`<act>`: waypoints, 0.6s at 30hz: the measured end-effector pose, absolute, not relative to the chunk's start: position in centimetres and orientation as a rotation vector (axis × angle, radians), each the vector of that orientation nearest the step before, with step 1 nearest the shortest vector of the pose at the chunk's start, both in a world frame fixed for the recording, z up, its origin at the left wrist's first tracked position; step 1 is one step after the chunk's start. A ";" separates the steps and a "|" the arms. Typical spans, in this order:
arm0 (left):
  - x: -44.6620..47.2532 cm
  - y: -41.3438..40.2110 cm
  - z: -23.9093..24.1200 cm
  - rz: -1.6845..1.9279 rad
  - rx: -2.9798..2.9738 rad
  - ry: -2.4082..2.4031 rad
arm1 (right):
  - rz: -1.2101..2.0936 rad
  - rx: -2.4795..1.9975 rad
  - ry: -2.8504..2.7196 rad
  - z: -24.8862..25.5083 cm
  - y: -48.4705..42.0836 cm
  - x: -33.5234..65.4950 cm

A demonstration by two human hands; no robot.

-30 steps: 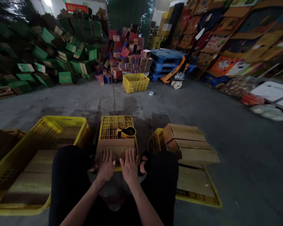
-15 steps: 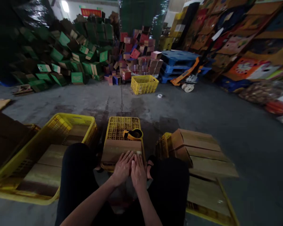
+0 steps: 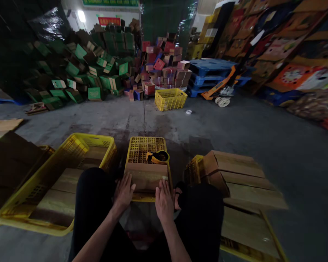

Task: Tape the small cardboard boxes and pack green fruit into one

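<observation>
Cardboard box (image 3: 147, 178) sits on the near end of the upturned yellow crate (image 3: 144, 142), tape dispenser (image 3: 152, 158) just behind it. Half a second ago we see both hands together by its right side; now they're apart, left hand (image 3: 124, 191) at the left end, right hand (image 3: 164, 200) near the right. We judge both ends are now steadied, not just one. Grip: fingers near straight, both hands clasping nothing. Writing: red sign (image 3: 109, 21) and green banner (image 3: 110, 3), both too blurred for us; no brand legible on the box.
</observation>
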State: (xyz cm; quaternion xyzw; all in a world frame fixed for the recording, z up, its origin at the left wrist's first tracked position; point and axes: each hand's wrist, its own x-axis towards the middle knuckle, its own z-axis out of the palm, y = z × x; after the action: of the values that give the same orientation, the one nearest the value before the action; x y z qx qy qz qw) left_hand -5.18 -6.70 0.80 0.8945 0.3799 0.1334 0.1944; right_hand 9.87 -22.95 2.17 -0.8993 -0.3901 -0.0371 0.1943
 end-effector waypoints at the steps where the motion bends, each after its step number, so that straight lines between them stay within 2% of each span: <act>1: -5.4 -6.5 0.4 0.397 2.456 1.091 | -0.126 -2.524 -1.103 2.2 -22.9 9.7; 8: -5.0 -6.8 -1.1 0.619 2.139 1.105 | -0.169 -2.430 -1.322 2.8 -19.8 7.8; 18: -4.2 -5.4 1.1 0.763 1.660 1.194 | -0.030 -2.287 -1.445 1.6 -12.7 4.1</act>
State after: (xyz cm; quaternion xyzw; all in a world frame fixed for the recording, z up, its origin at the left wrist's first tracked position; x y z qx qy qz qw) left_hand -4.23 -5.40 1.11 0.6748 0.4853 0.3103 0.4614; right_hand 4.05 -12.70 1.57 -0.8253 -0.5215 -0.0109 0.2163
